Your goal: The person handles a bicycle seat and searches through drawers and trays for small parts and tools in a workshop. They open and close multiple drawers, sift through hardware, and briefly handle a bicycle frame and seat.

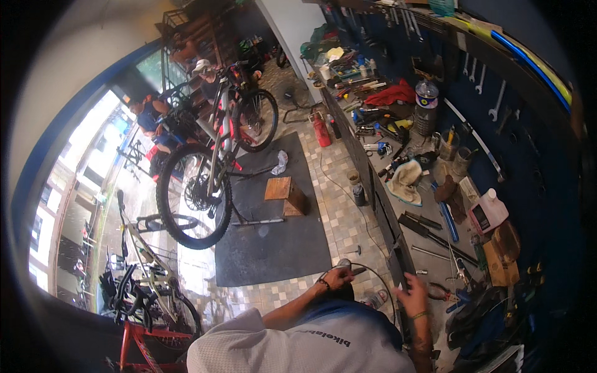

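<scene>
My left hand (pixel 339 278), with a dark beaded bracelet at its wrist, is closed in front of my body. It grips a small dark part with a greyish end, whose kind I cannot make out. A thin black cable (pixel 377 275) curves from beside that hand toward the bench. My right hand (pixel 413 294) is over the bench's front edge, fingers apart, with nothing visible in it. Just beside it on the bench lie red-handled pliers (pixel 440 292) and a small metal socket-like piece (pixel 422 271).
The workbench (pixel 407 239) on the right carries tools, a rag (pixel 405 183) and a white jug (pixel 488 212). A bicycle (pixel 214 133) stands raised over a dark mat (pixel 273 248) with a wooden block (pixel 286 196). Other bikes stand left; people are beyond.
</scene>
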Demonstrator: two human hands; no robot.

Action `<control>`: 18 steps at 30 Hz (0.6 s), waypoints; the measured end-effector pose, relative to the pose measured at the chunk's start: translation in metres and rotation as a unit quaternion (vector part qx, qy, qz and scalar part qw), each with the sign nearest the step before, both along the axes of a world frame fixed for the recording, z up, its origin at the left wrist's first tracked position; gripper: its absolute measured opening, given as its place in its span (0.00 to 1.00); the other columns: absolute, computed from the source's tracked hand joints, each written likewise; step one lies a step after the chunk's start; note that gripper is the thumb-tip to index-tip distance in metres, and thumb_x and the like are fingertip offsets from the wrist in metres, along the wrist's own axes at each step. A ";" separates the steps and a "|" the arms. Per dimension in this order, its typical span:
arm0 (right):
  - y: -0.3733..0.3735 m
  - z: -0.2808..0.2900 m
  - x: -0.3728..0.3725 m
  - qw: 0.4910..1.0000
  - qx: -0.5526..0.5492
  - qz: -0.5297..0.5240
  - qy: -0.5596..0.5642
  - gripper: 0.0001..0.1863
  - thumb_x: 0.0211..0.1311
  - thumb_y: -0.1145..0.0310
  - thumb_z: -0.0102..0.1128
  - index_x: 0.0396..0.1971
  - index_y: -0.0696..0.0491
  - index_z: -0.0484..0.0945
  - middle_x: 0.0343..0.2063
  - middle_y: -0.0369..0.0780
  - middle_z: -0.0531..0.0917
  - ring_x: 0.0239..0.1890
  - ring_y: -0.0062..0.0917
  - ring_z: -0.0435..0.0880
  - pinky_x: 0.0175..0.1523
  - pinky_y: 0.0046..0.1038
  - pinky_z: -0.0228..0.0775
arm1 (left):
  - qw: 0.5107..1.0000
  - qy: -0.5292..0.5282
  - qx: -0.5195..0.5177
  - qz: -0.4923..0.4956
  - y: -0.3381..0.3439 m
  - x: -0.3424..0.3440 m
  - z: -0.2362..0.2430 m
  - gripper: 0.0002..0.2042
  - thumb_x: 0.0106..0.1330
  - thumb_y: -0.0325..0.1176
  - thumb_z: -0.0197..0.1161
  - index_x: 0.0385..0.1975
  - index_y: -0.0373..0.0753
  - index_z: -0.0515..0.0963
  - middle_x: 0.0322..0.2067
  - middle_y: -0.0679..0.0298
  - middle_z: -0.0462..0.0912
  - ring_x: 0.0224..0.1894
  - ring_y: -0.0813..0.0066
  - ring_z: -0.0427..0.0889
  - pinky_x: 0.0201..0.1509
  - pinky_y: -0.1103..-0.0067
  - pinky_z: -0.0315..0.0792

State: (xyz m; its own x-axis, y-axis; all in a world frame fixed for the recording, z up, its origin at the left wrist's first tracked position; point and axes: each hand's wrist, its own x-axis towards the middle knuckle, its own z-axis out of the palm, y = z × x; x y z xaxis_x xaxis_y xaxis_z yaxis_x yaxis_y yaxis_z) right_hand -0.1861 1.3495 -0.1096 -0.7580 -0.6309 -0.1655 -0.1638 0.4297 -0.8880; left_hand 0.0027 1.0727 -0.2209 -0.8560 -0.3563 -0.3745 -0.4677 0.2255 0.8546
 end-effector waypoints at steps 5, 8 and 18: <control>-0.057 -0.011 0.031 0.994 -0.042 0.092 0.029 0.25 0.61 0.61 0.77 0.54 0.54 0.79 0.47 0.49 0.87 0.52 0.46 0.87 0.56 0.40 0.77 | 0.979 -0.003 0.091 -0.184 0.004 -0.041 0.107 0.13 0.78 0.40 0.61 0.45 0.35 0.83 0.37 0.60 0.87 0.44 0.69 0.85 0.52 0.72 0.78; -0.065 -0.034 0.019 0.994 0.000 0.090 0.065 0.21 0.68 0.55 0.69 0.49 0.57 0.78 0.38 0.53 0.87 0.46 0.51 0.86 0.50 0.46 0.75 | 0.992 0.040 0.054 -0.110 -0.001 -0.032 0.084 0.14 0.78 0.40 0.62 0.43 0.33 0.82 0.36 0.60 0.85 0.43 0.71 0.85 0.49 0.72 0.78; -0.006 -0.079 -0.014 0.860 0.203 0.291 0.368 0.16 0.63 0.59 0.70 0.39 0.57 0.83 0.26 0.47 0.86 0.36 0.39 0.87 0.75 0.44 0.61 | 0.996 0.020 0.074 0.055 -0.086 0.018 0.033 0.13 0.77 0.40 0.63 0.48 0.36 0.84 0.35 0.63 0.89 0.37 0.76 0.87 0.44 0.76 0.81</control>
